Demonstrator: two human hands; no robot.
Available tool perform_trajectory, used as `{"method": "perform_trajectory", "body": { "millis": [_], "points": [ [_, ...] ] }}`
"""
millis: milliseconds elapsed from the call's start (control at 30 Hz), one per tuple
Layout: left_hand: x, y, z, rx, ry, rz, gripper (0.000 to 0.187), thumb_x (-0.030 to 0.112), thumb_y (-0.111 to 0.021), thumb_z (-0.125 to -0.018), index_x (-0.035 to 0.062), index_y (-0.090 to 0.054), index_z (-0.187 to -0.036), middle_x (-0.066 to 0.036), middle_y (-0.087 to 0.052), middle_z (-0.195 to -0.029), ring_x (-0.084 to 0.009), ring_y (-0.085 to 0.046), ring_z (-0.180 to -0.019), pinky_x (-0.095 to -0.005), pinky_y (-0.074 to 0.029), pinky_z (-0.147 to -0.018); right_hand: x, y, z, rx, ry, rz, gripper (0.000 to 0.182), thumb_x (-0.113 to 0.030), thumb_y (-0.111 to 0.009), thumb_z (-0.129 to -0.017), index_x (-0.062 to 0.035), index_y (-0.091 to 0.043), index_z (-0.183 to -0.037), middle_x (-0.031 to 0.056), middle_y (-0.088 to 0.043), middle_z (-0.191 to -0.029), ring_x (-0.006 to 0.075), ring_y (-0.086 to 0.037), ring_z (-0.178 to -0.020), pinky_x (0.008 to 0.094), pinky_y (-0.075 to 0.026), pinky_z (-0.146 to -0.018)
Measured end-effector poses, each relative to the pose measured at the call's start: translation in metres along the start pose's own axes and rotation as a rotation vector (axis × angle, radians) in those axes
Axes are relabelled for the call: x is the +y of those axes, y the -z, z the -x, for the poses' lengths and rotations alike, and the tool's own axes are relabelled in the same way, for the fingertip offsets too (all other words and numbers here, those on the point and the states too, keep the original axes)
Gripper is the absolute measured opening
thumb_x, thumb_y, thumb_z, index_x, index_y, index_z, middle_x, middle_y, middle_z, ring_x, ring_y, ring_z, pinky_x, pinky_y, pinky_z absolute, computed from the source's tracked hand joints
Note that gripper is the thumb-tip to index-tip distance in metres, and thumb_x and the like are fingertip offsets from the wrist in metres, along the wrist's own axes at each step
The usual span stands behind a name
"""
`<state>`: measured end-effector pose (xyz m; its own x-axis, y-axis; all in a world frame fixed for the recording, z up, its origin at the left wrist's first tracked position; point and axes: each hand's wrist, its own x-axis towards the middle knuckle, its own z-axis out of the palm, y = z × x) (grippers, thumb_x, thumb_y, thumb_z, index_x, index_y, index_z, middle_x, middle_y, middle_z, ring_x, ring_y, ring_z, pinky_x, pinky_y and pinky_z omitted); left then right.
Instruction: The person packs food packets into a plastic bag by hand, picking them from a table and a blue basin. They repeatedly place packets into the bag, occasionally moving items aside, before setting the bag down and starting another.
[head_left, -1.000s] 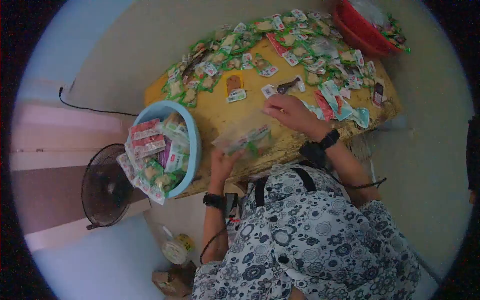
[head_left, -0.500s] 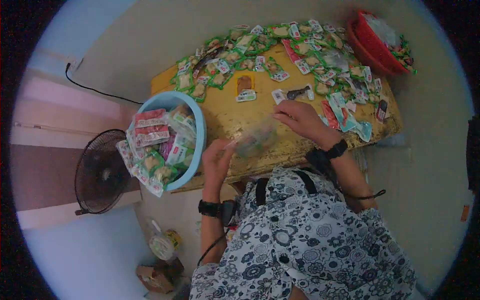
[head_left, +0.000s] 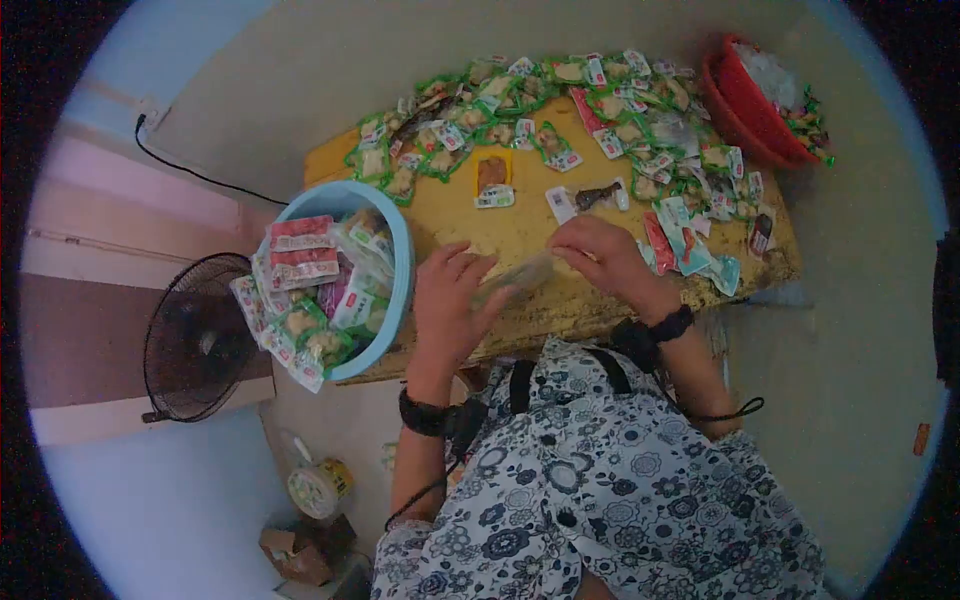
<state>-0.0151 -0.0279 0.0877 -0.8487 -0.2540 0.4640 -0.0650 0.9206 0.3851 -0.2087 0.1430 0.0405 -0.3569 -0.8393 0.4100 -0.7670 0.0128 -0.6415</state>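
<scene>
Two fingertips of the right hand [head_left: 608, 262] pinch one end of a clear plastic bag [head_left: 524, 276] at the frame's centre. At its other end, the left hand [head_left: 450, 305] has a wide grip; I cannot tell if it touches. Beneath is the yellow bench [head_left: 432, 218], bearing sealed food packets [head_left: 497, 88] across the top; left of centre stands a full blue basin [head_left: 402, 265].

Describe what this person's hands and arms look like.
The left hand and right hand wear no gloves. Each wrist has a black band with a dark attachment; a dark cord crosses each forearm. The sleeves are white with dark flowers.
</scene>
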Motion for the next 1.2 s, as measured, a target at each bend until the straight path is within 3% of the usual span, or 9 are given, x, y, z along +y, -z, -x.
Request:
{"method": "perform_trajectory", "body": {
  "millis": [367, 567, 667, 767, 867, 1200],
  "points": [
    [0.021, -0.040, -0.036, -0.139, -0.147, -0.202, 0.016, 0.019, -0.072, -0.073, 0.0119, -0.069, -0.087, -0.008, -0.065, -0.095, -0.0296, -0.054, -0.110, -0.0468, -0.041, -0.095, -0.017, 0.006, -0.003, 0.025, 0.019, 0.092, 0.016, -0.020, -0.060, -0.085, -0.0075, -0.065, -0.094, 0.0083, -0.063, -0.089, 0.0305, -0.061, -0.087, 0.0413, -0.050, -0.074],
    [0.006, -0.020, -0.011, -0.127, -0.122, -0.220, 0.012, 0.017, -0.070, -0.075, 0.0123, -0.070, -0.086, -0.007, -0.066, -0.096, -0.0272, -0.058, -0.106, -0.0488, -0.037, -0.104, -0.017, 0.007, 0.000, 0.044, 0.037, 0.144, 0.016, -0.021, -0.060, -0.085, -0.0078, -0.066, -0.091, 0.0074, -0.063, -0.089, 0.0295, -0.061, -0.087, 0.0408, -0.050, -0.072],
    [-0.004, -0.012, 0.006, -0.111, -0.076, -0.261, 0.012, 0.016, -0.070, -0.076, 0.0124, -0.070, -0.088, -0.007, -0.067, -0.099, -0.0278, -0.059, -0.104, -0.0494, -0.035, -0.107, -0.020, 0.011, -0.001, 0.048, 0.026, 0.140, 0.011, -0.014, -0.066, -0.083, -0.0063, -0.067, -0.091, 0.0068, -0.065, -0.091, 0.0276, -0.062, -0.086, 0.0375, -0.050, -0.073],
    [-0.004, 0.001, 0.015, -0.110, -0.026, -0.247, 0.014, 0.015, -0.069, -0.077, 0.0119, -0.070, -0.091, -0.008, -0.067, -0.102, -0.0280, -0.059, -0.104, -0.0501, -0.035, -0.107, -0.019, 0.014, 0.000, 0.031, 0.008, 0.154, 0.012, -0.014, -0.067, -0.082, -0.0059, -0.068, -0.090, 0.0066, -0.066, -0.090, 0.0274, -0.062, -0.086, 0.0372, -0.050, -0.073],
    [-0.009, 0.007, 0.028, -0.100, 0.028, -0.228, 0.016, 0.013, -0.069, -0.078, 0.0113, -0.070, -0.094, -0.008, -0.067, -0.103, -0.0281, -0.060, -0.104, -0.0503, -0.035, -0.107, -0.020, 0.016, 0.000, 0.028, 0.022, 0.136, 0.017, -0.027, -0.061, -0.087, -0.0107, -0.066, -0.091, 0.0062, -0.064, -0.089, 0.0290, -0.062, -0.085, 0.0413, -0.050, -0.073],
    [-0.014, 0.013, 0.047, -0.055, 0.102, -0.108, 0.013, 0.010, -0.066, -0.083, 0.0091, -0.068, -0.096, -0.010, -0.067, -0.103, -0.0306, -0.062, -0.098, -0.0515, -0.040, -0.103, -0.009, 0.015, 0.006, -0.013, 0.002, 0.210, 0.016, -0.024, -0.062, -0.085, -0.0108, -0.067, -0.092, 0.0074, -0.064, -0.094, 0.0301, -0.061, -0.091, 0.0412, -0.050, -0.080]
  ]
}}
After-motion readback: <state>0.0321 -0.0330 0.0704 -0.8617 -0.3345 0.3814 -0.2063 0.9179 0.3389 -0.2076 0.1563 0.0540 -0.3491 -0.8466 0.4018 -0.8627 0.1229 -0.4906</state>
